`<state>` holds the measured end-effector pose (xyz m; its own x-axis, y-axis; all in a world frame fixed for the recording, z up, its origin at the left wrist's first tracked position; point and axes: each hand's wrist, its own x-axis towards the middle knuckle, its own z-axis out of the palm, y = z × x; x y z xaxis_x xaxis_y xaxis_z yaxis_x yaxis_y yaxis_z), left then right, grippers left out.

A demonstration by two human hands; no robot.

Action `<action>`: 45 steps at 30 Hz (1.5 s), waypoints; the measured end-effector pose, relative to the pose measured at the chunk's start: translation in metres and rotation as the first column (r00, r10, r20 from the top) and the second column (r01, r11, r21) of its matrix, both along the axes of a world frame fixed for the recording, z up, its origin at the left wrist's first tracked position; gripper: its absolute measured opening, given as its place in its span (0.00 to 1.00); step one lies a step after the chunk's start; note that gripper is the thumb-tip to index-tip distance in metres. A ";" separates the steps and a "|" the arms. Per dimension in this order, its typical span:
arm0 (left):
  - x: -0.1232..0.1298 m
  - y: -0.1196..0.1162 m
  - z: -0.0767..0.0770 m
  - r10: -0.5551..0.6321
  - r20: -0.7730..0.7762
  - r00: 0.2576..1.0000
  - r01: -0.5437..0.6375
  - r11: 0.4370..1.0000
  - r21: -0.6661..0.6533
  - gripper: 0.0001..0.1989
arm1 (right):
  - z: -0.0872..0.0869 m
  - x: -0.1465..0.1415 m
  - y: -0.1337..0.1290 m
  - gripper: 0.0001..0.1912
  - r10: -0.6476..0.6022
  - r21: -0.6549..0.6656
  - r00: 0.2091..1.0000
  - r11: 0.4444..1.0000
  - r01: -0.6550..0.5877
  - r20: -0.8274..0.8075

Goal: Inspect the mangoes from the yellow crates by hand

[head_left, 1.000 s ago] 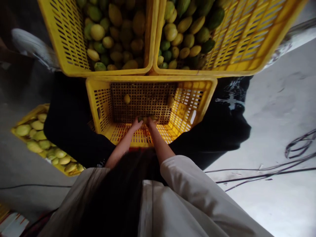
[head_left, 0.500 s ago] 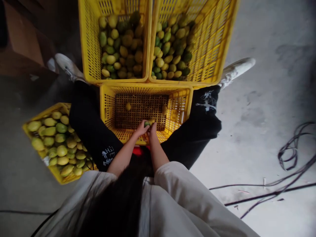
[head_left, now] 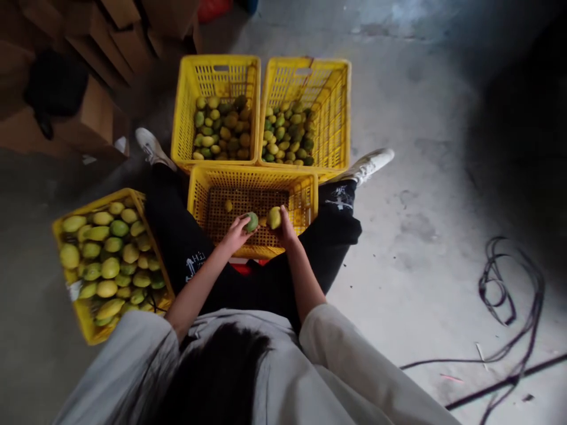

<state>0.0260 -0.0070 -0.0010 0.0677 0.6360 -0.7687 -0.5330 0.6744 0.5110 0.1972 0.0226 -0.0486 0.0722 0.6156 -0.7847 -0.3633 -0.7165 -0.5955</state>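
Above the near yellow crate (head_left: 194,206), my left hand (head_left: 237,234) grips a green lemon (head_left: 251,222). My right hand (head_left: 286,227) is closed round a yellow lemon (head_left: 274,218), a short way to the right of the green one. Another yellowish fruit shows partly between the two hands, lower down; whether a hand touches it I cannot tell. On the crate's dark mesh floor lies a single lemon (head_left: 228,205), left of centre.
Two yellow crates, left (head_left: 177,112) and right (head_left: 347,112), hold green and yellow lemons beyond the near one. A full crate (head_left: 84,321) stands at left. Cardboard boxes (head_left: 95,112) are at upper left, cables (head_left: 527,319) on the floor at right.
My hands have moved apart and up, each now showing a lemon. The view has shifted, so the crates look smaller and more of the boxes and floor shows.
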 end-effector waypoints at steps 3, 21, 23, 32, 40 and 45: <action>-0.012 -0.017 0.013 0.045 -0.010 0.999 -0.045 0.999 0.022 0.11 | 0.029 0.007 -0.018 0.25 -0.002 -0.089 0.981 0.996 -0.015 -0.195; -0.037 -0.021 0.028 0.245 0.174 0.954 -0.240 0.969 -0.053 0.17 | 0.050 0.012 -0.051 0.24 -0.055 0.195 0.900 0.969 0.153 -0.432; -0.037 -0.021 0.028 0.303 0.243 0.922 -0.283 0.952 -0.116 0.17 | 0.042 0.015 -0.051 0.25 -0.095 0.178 0.858 0.961 0.211 -0.505; -0.031 -0.022 0.021 0.272 0.238 0.932 -0.224 0.952 -0.210 0.18 | 0.015 0.027 -0.042 0.16 -0.042 0.027 0.713 0.996 0.085 -0.700; -0.031 -0.020 0.009 0.309 0.170 0.936 -0.283 0.945 -0.162 0.12 | 0.019 0.019 -0.046 0.19 0.021 0.062 0.822 0.998 0.018 -0.570; -0.031 -0.020 0.011 0.275 0.210 0.938 -0.242 0.955 -0.173 0.21 | 0.019 0.014 -0.042 0.28 -0.092 -0.076 0.882 0.995 0.064 -0.462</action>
